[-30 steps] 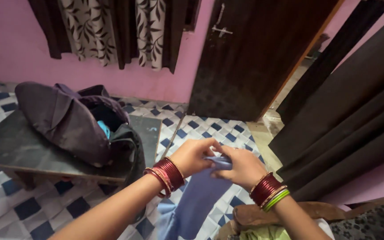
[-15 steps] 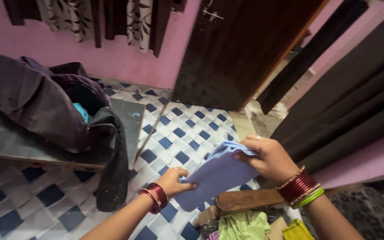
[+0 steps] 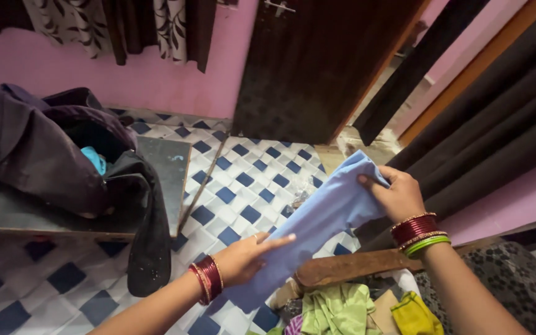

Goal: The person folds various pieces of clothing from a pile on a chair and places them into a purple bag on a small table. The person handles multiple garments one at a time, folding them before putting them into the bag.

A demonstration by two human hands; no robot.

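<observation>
A light blue cloth is stretched slantwise between my two hands. My right hand, with red and green bangles on the wrist, grips its upper end at the right. My left hand, wearing red bangles, lies flat with fingers out against the cloth's lower part. The cloth hangs above a pile of green and yellow garments at the bottom edge.
A dark open bag with something turquoise inside rests on a low grey table at the left. Blue-and-white checked tiles cover the floor. A dark wooden door stands behind, dark curtains hang at the right.
My hands have moved apart: the right one lifted the cloth's end up and to the right, the left slid down along it, so the cloth is now drawn out long.
</observation>
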